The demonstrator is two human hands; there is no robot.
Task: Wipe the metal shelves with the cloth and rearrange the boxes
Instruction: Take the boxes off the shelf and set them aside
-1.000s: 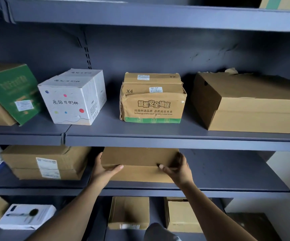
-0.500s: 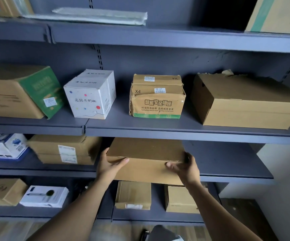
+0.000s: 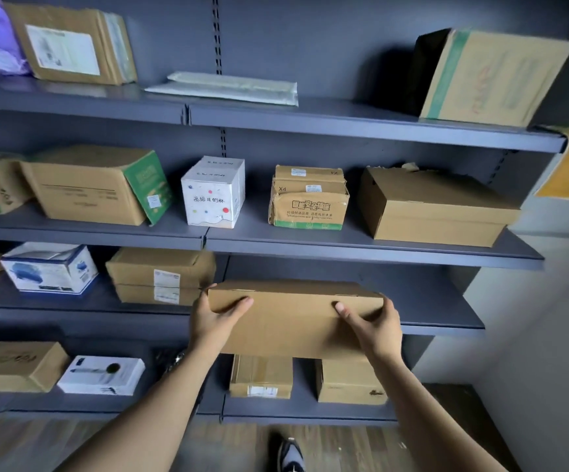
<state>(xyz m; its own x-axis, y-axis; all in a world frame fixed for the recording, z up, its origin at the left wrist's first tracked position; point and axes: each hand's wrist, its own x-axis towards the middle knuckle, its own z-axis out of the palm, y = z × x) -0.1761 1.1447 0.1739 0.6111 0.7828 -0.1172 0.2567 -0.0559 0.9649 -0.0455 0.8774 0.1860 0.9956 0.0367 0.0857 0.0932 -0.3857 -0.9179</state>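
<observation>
The metal shelving [image 3: 429,301] is taken in first, four tiers loaded with cartons, and the right half of the third tier is seen lying bare. In front of that tier a flat cardboard box [image 3: 293,321] is held level, its front face hanging below the shelf lip; whether its rear edge rests on the metal cannot be told. Just left of it, the stacked brown cartons [image 3: 160,277] are almost touched by its corner, so a careless slide to the left could knock that stack askew. Directly underneath, two small cartons [image 3: 261,376] and a shoe [image 3: 291,454] would be struck if the load were dropped. The box is clamped from both ends. The left hand [image 3: 215,318] is wrapped round the left end with the thumb laid across the front, and the right hand [image 3: 371,325] is curled round the right end in the same way. Only the ends are gripped and nothing is supported from beneath, so a sag or a slip through the palms is judged the likeliest fault, especially if the contents are heavy or shift. A lift too high could also catch the lip of the tier above [image 3: 344,252]. No cloth is seen anywhere, so the wiping cannot be judged.
</observation>
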